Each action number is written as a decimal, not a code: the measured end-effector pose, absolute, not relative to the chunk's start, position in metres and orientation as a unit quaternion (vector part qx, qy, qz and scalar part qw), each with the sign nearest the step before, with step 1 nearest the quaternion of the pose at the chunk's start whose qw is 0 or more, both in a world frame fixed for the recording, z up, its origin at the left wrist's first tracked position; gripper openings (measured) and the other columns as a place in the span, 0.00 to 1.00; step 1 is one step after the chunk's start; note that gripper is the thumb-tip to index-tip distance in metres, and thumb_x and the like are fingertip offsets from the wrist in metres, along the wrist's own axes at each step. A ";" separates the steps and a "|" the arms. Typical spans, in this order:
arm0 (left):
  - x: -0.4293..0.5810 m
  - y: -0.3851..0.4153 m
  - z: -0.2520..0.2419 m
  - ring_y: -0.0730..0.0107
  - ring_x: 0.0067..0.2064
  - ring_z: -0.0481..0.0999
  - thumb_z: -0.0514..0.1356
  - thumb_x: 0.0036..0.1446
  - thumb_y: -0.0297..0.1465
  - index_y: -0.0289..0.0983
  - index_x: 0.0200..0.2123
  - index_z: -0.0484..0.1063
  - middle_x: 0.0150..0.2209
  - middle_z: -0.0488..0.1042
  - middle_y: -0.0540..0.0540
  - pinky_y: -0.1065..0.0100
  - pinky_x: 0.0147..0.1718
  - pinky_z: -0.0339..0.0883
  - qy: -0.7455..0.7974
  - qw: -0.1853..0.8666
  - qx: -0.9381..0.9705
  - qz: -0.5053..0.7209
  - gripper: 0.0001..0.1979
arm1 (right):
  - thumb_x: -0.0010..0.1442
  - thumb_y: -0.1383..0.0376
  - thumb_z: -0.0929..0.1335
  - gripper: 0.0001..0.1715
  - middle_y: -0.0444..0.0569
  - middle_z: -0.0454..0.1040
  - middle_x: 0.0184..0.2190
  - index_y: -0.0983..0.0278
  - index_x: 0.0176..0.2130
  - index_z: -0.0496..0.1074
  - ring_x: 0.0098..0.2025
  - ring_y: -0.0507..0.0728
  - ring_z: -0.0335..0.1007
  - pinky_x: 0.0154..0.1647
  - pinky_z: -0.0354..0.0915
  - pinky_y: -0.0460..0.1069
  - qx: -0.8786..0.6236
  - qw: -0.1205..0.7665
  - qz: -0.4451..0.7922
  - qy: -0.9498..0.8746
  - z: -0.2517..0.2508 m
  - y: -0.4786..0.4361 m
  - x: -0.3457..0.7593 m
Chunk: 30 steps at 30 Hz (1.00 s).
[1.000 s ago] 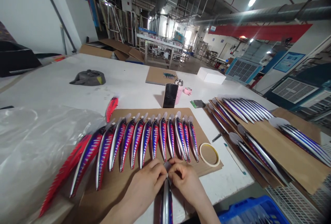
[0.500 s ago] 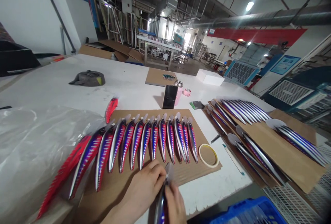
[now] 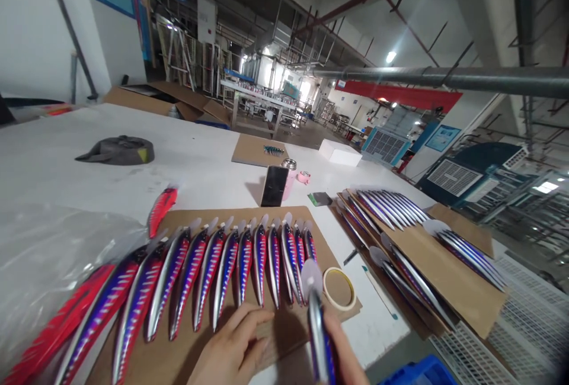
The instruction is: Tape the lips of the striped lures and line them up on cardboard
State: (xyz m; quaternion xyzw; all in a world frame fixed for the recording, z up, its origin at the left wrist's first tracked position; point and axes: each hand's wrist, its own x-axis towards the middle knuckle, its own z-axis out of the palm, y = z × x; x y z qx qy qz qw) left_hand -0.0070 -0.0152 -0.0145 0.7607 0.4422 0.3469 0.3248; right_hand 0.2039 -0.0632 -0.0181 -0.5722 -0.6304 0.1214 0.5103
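My right hand grips a silver-and-purple fishing lure, its clear lip pointing up and away from me, just in front of a row of lures. My left hand rests flat with fingers apart on the brown cardboard sheet, holding nothing. Several red, blue and silver striped lures lie side by side on that sheet. A roll of tape lies on the sheet's right corner, close to the held lure.
Clear plastic bag at left. A lone red lure, a black phone propped upright and a pink cup stand beyond the sheet. More lures on cardboard at right. Blue crate below the table edge.
My hands have parted: the right hand has carried the lure rightwards and up, the left has let go and dropped flat on the cardboard. The camera has tilted up and turned right.
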 end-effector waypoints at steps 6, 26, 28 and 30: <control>-0.005 -0.013 -0.021 0.71 0.37 0.77 0.53 0.54 0.22 0.43 0.38 0.70 0.40 0.73 0.51 0.74 0.36 0.69 0.426 0.283 0.799 0.316 0.13 | 0.45 0.74 0.62 0.38 0.48 0.67 0.58 0.63 0.57 0.66 0.61 0.59 0.60 0.63 0.57 0.54 -0.610 0.471 0.161 -0.617 0.030 0.031 0.212; -0.001 -0.020 -0.014 0.71 0.34 0.76 0.52 0.59 0.26 0.44 0.35 0.70 0.35 0.73 0.53 0.74 0.34 0.68 0.423 0.273 0.801 0.324 0.09 | 0.63 0.59 0.63 0.13 0.50 0.79 0.41 0.60 0.39 0.76 0.46 0.62 0.75 0.56 0.61 0.66 -0.645 0.303 -0.094 -0.695 -0.029 -0.051 0.288; -0.002 -0.020 -0.013 0.71 0.36 0.77 0.53 0.57 0.25 0.46 0.40 0.71 0.40 0.73 0.53 0.74 0.37 0.70 0.420 0.292 0.786 0.347 0.12 | 0.64 0.59 0.63 0.13 0.47 0.80 0.35 0.60 0.36 0.75 0.37 0.57 0.78 0.55 0.65 0.59 -0.628 0.326 -0.100 -0.700 -0.030 -0.066 0.275; -0.003 -0.022 -0.008 0.70 0.41 0.76 0.55 0.56 0.25 0.49 0.46 0.69 0.45 0.72 0.52 0.74 0.39 0.71 0.408 0.314 0.772 0.373 0.17 | 0.63 0.58 0.64 0.12 0.46 0.81 0.33 0.59 0.38 0.76 0.35 0.56 0.79 0.48 0.71 0.50 -0.622 0.362 -0.093 -0.688 -0.031 -0.081 0.255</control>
